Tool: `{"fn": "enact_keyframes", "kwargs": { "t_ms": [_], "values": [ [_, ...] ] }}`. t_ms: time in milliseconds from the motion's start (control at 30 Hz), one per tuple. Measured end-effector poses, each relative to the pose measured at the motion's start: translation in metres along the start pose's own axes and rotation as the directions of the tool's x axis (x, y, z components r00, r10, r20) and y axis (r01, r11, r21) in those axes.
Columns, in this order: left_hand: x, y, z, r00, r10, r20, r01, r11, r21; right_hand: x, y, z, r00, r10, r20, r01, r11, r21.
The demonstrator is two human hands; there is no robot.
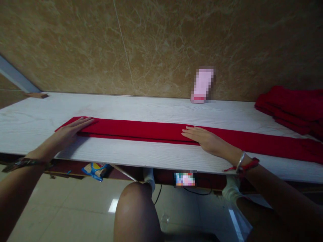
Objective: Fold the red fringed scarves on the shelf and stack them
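A long strip of folded red cloth (136,130) lies lengthwise along the white wood-grain table, its layers showing at the near edge. My left hand (72,129) rests flat on the cloth's left end, fingers stretched out toward the right. Farther right, my right hand (202,136) lies flat on the same cloth with its fingers pointing left. Neither hand grips anything. The cloth's right end runs toward the right edge of the view, below a stack of folded red cloth (290,107).
A pink blurred object (202,85) leans against the marbled wall (156,47) behind the table (121,153). Under the table's front edge, a blue and yellow packet (96,170) and a blurred colourful item (185,179) lie on a lower shelf. My knee (135,208) is close below.
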State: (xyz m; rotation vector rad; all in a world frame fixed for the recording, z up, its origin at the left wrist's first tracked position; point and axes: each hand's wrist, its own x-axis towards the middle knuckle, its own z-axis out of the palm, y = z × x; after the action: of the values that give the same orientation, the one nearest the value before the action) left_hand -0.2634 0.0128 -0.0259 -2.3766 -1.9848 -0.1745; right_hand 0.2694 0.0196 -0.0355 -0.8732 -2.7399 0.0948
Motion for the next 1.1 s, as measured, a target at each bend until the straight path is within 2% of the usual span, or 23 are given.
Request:
{"fn": "enact_keyframes", "kwargs": {
  "t_ms": [133,333,467,567,700,800,867,967,1100],
  "values": [
    [0.001,-0.009,0.008,1.0,-0.019,0.007,0.019,1.0,0.01,-0.001,0.0,0.002,1.0,-0.009,0.028,0.009,1.0,-0.001],
    [0.002,-0.013,0.007,0.995,0.029,0.095,-0.028,1.0,-0.003,-0.002,0.0,0.006,0.997,-0.025,0.068,0.03,0.996,-0.08],
    [0.003,-0.005,0.003,0.995,0.064,0.076,-0.063,0.998,-0.016,-0.002,-0.003,0.006,0.998,-0.023,0.066,0.032,0.989,-0.143],
    [0.008,0.027,-0.009,0.985,0.126,0.115,-0.124,0.992,-0.024,0.001,-0.007,0.005,0.998,-0.038,0.058,0.049,0.979,-0.198],
    [0.023,0.111,-0.023,0.944,0.261,0.202,-0.251,0.965,-0.071,0.007,-0.013,0.006,0.999,-0.026,0.042,0.036,0.967,-0.252],
    [0.039,0.175,-0.016,0.92,0.336,0.204,-0.328,0.942,-0.071,0.011,-0.015,0.008,0.999,-0.006,0.047,0.018,0.969,-0.246],
    [0.049,0.205,-0.003,0.912,0.358,0.203,-0.349,0.934,-0.077,0.009,-0.014,0.008,0.999,0.01,0.05,0.002,0.973,-0.232],
    [0.056,0.224,0.016,0.914,0.356,0.197,-0.354,0.934,-0.046,-0.003,-0.01,0.003,0.997,0.051,0.052,-0.039,0.976,-0.212],
    [0.056,0.221,0.026,0.92,0.353,0.172,-0.358,0.934,-0.006,-0.029,-0.001,-0.009,0.991,0.11,0.074,-0.093,0.975,-0.201]
  ]
}}
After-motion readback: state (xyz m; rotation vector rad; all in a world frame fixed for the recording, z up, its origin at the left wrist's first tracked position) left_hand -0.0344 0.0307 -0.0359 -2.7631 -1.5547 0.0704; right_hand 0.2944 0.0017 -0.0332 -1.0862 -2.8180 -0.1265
